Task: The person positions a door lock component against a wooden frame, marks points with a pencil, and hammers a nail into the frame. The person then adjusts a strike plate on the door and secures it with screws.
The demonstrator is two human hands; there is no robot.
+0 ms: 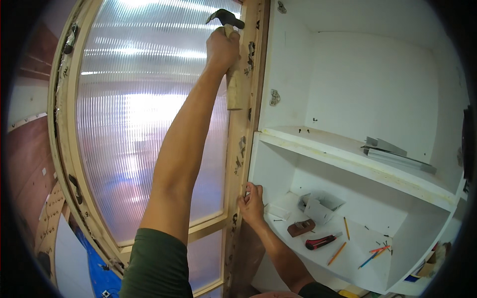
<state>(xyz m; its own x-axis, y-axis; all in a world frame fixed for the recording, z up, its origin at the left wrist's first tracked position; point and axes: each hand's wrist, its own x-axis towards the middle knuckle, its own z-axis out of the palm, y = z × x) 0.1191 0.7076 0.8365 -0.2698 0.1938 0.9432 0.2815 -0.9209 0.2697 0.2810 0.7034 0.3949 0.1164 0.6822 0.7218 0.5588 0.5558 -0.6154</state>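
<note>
My left hand (223,48) is raised high, its fingers wrapped round a claw hammer (234,92) close below the dark head. The wooden handle's lower end hangs down over the right stile of a wooden door frame (237,164). Lower down, my right hand (252,202) is closed in a pinch against the right edge of that stile. Whatever it holds is too small to make out. Ribbed translucent panelling (124,164) fills the frame, partly behind my left arm.
White cabinet shelving (348,166) stands to the right, with grey metal pieces (400,160) on the upper shelf. Below lie a small wooden plane (301,228), a red-black utility knife (320,242), pencils (337,253), a white box (320,207) and scattered screws or nails.
</note>
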